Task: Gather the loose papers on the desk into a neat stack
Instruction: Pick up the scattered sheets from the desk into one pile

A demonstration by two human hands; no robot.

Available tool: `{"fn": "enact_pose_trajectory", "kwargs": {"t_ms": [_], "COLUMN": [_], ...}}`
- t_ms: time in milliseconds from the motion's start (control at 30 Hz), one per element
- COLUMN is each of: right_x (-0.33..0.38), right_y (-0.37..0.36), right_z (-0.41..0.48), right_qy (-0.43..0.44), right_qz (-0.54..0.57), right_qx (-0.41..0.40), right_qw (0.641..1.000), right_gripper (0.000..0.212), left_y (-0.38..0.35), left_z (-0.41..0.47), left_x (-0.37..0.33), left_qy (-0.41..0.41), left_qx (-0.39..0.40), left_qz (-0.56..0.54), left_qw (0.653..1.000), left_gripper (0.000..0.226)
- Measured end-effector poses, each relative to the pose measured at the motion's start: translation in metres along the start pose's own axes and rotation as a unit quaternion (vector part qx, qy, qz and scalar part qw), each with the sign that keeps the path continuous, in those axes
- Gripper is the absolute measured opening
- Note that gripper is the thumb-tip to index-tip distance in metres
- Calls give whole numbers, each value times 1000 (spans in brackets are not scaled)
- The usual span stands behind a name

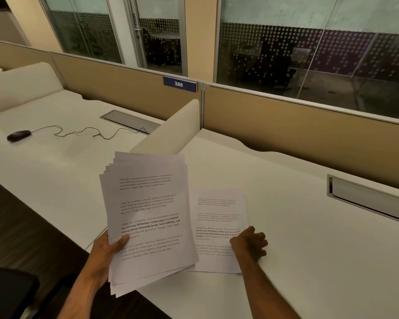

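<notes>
My left hand (108, 248) holds a fanned bundle of several printed sheets (148, 203) above the desk's front edge, thumb pressed on the top page. One more printed sheet (217, 217) lies flat on the white desk (309, 249) just right of the bundle, partly under it. My right hand (249, 245) rests on that sheet's right edge with fingers curled; whether it grips the paper is unclear.
A cream divider (171, 132) splits this desk from the left one, where a black mouse (18, 135) and its cable lie. A metal cable flap (366, 196) sits at the right rear. A tan partition with a sign (179, 84) runs behind. A black chair (7, 291) is at lower left.
</notes>
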State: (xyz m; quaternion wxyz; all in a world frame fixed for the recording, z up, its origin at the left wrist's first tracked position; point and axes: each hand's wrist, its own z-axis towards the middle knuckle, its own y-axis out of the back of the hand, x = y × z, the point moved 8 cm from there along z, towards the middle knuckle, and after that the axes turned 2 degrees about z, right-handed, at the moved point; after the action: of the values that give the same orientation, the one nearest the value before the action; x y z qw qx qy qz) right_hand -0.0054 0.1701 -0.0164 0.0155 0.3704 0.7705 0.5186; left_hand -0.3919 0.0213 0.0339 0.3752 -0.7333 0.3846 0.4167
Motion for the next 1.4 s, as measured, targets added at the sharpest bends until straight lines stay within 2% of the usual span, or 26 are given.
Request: {"fn": "enact_pose_trajectory", "kwargs": {"t_ms": [100, 300, 367, 467, 533, 600, 700, 800, 867, 967, 1100, 1200, 1300, 1400], "right_x": [-1, -10, -11, -7, -3, -6, -29, -41, -39, -27, -30, -46, -65, -86], "right_y": [0, -10, -9, 5, 33, 78, 152, 198, 200, 171, 134, 132, 143, 155], "right_z": [3, 21, 28, 33, 33, 32, 24, 0, -13, -28, -31, -26, -18, -10], "right_qy": [1, -50, -27, 39, 94, 141, 175, 225, 235, 226, 190, 188, 203, 222], "right_qz": [-11, 69, 118, 206, 259, 333, 481, 564, 571, 555, 542, 538, 512, 482], "right_qx": [-2, 73, 94, 114, 101, 54, 33, 115, 171, 205, 188, 177, 180, 181], "right_qw": [1000, 994, 988, 971, 956, 931, 858, 786, 768, 774, 797, 802, 815, 828], "right_gripper": [60, 62, 62, 77, 68, 48, 40, 43, 40, 40, 45, 58, 57, 57], "left_y": [-1, -3, -4, -9, -16, -26, -47, -76, -100, -145, -202, -233, -251, -265], "left_z": [2, 6, 8, 13, 17, 22, 29, 34, 34, 30, 15, 2, -9, -13], "left_x": [0, -1, 0, -2, -4, -7, -12, -14, -14, -6, 7, 23, 44, 56], "left_qy": [0, -4, -2, -5, -14, -25, -39, -43, -47, -44, -47, -53, -7, 48], "left_qx": [4, 7, 7, 11, 18, 27, 48, 72, 91, 134, 172, 178, 174, 169], "left_qz": [2, 4, 7, 13, 20, 27, 45, 56, 59, 60, 91, 110, 71, 13], "left_qw": [1000, 1000, 1000, 1000, 1000, 999, 997, 995, 993, 988, 980, 976, 982, 984], "left_gripper": [40, 38, 39, 39, 40, 40, 40, 43, 46, 48, 50, 45, 41, 62]}}
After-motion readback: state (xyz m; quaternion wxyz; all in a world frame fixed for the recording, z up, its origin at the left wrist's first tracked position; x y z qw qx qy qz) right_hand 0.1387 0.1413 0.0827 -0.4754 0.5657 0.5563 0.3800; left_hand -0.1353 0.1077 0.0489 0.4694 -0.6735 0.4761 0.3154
